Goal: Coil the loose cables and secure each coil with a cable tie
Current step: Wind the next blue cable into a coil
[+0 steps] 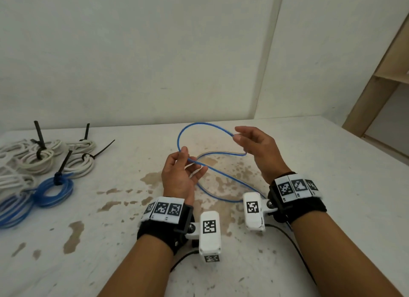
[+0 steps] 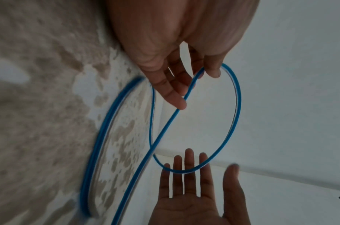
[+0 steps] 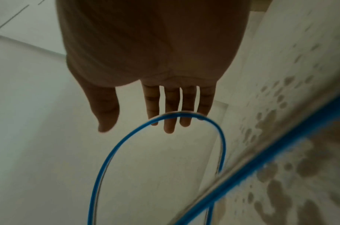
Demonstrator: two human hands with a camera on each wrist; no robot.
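A loose blue cable (image 1: 194,128) forms one raised loop between my hands, and the rest trails in curves on the table (image 1: 332,164). My left hand (image 1: 188,161) pinches the cable where the loop crosses itself; in the left wrist view, thumb and fingers (image 2: 211,71) close on the cable (image 2: 236,106). My right hand (image 1: 250,146) is held up with straight fingers. The far end of the loop (image 3: 111,152) lies across these fingers (image 3: 169,109). The left wrist view shows the right hand (image 2: 186,182) as a flat palm, thumb apart.
Several white coils (image 1: 39,157) and blue coils (image 1: 53,190), each bound with a black cable tie (image 1: 39,133), lie at the table's far left. The tabletop is white with brown stains. A wall stands just behind and a wooden shelf (image 1: 376,86) is at the right.
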